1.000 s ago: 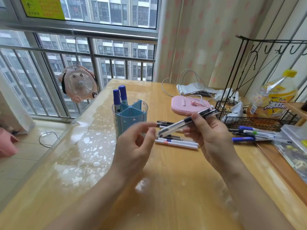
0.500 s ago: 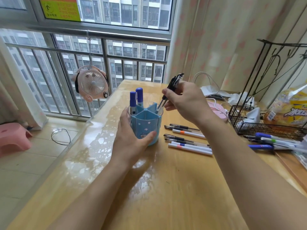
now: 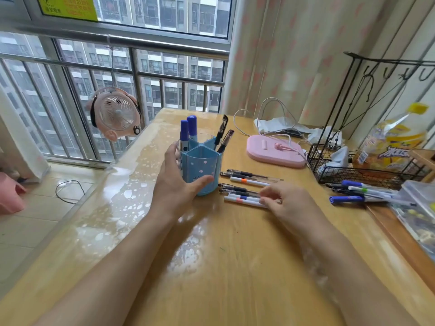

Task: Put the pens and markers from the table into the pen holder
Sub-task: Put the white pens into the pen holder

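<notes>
The blue pen holder (image 3: 202, 168) stands upright on the wooden table (image 3: 235, 267). My left hand (image 3: 175, 184) is wrapped around its left and front side. Two blue markers (image 3: 188, 130) stand in its back left compartment, and two black pens (image 3: 222, 135) lean in the right one. To the holder's right, several pens (image 3: 240, 195) lie flat in a row, with three more pens (image 3: 247, 178) just behind them. My right hand (image 3: 288, 204) pinches the right ends of the nearest pens between thumb and fingers.
Another bunch of pens and markers (image 3: 360, 195) lies at the right by a black wire basket (image 3: 353, 170). A pink stand with a cable (image 3: 275, 150) sits behind the pens. A clear plastic box (image 3: 416, 208) is at the right edge. A small fan (image 3: 115, 114) hangs at the window.
My right hand let go of the black pens in the holder and came down to the pens lying on the table. My left hand has stayed on the holder.
</notes>
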